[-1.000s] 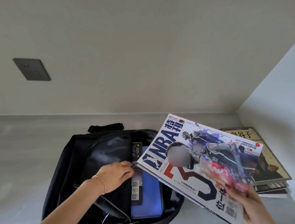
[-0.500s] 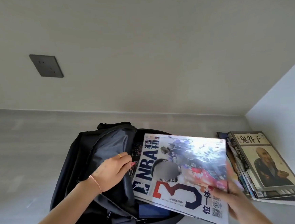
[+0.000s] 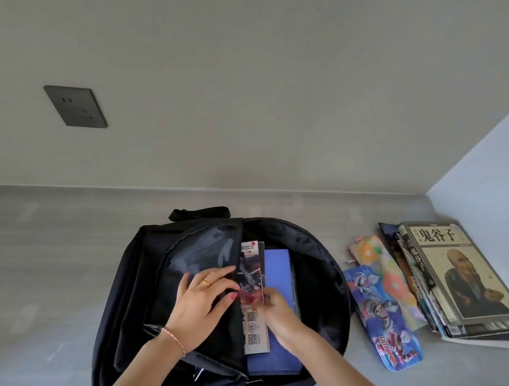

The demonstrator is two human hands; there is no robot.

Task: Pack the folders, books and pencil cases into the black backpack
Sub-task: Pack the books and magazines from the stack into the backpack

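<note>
The black backpack [image 3: 316, 264] lies open on the grey surface. A blue folder [image 3: 276, 270] sits flat inside it. The basketball magazine [image 3: 254, 323] stands on edge in the opening, left of the folder. My left hand [image 3: 201, 303] presses on the backpack's front flap and holds it aside. My right hand [image 3: 276, 313] pinches the magazine's edge inside the bag. To the right of the bag lie a blue cartoon pencil case [image 3: 381, 316] and a floral pencil case [image 3: 380, 262].
A stack of books and magazines [image 3: 463, 274] lies at the right, against the side wall. A dark wall socket [image 3: 75, 106] is on the back wall. Bare grey surface stretches to the left of the bag.
The magazine went from being held flat above the bag to standing on edge inside it. My right hand followed it in. The view shifted and the two pencil cases came into sight.
</note>
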